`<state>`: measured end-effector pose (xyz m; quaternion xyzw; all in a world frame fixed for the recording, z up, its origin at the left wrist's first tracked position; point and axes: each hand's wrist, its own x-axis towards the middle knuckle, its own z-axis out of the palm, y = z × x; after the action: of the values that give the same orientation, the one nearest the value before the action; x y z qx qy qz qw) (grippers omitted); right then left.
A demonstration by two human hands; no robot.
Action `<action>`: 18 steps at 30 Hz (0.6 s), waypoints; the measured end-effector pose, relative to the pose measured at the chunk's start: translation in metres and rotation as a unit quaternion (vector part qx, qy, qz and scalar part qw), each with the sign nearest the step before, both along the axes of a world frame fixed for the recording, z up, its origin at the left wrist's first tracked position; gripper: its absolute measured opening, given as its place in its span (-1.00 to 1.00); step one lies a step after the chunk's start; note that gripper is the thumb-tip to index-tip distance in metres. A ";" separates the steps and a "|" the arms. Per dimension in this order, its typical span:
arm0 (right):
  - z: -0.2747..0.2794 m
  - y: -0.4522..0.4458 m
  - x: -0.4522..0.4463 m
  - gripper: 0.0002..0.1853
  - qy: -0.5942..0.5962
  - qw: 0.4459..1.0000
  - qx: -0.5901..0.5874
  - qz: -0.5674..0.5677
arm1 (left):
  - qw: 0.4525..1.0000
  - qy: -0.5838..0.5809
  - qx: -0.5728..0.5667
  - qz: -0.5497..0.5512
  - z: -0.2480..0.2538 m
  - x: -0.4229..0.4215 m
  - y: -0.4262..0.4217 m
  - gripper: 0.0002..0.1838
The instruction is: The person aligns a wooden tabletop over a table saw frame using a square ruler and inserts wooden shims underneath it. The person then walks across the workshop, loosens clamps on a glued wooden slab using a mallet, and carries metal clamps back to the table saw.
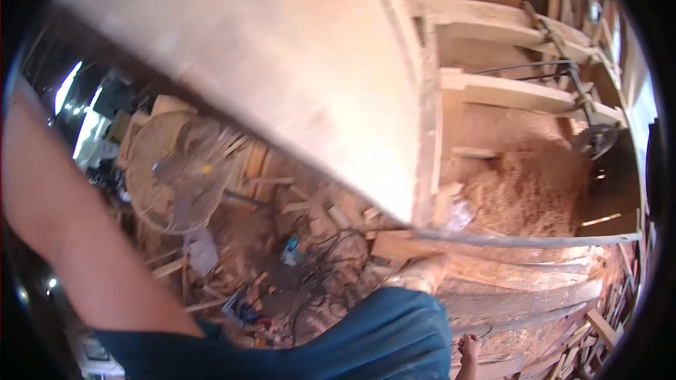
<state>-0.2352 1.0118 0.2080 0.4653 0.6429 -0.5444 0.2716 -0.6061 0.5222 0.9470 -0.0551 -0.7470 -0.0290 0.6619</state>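
Note:
My left arm (77,239) reaches up along the left side of the view, and its hand lies out of sight beyond the edge. At the bottom, my right hand (470,346) appears small, its fingers curled closed. Whatever they may hold is too small to make out. It is near rough wooden boards (535,288) stacked below a workbench. A large pale wooden panel (282,63), blurred, fills the top middle, one corner coming down to the bench edge. My blue clothing (338,338) crosses the lower part.
An open wooden frame (517,91) with crosspieces stands at right, sawdust (528,190) heaped inside. A round-caged fan (179,169) stands at left. Wood offcuts (338,214), cables and a teal power tool (291,251) lie on the floor. A metal clamp (577,81) rests across the frame.

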 end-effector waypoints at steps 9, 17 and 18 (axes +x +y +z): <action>0.078 0.094 -0.241 -0.73 0.179 0.961 0.024 0.209 | 0.991 -0.050 0.062 0.105 -0.074 0.010 0.080 -0.51; 0.259 0.204 -0.409 -0.74 0.382 0.886 0.054 0.256 | 0.980 -0.071 0.091 0.162 -0.092 -0.007 0.176 -0.46; 0.280 0.216 -0.437 -0.75 0.432 0.866 0.059 0.244 | 0.978 -0.062 0.095 0.174 -0.089 -0.007 0.185 -0.45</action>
<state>-0.6725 1.2283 0.4877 0.0266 0.8201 -0.5681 0.0628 -0.6127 0.7069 0.8581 0.1405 -0.7783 0.0120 0.6118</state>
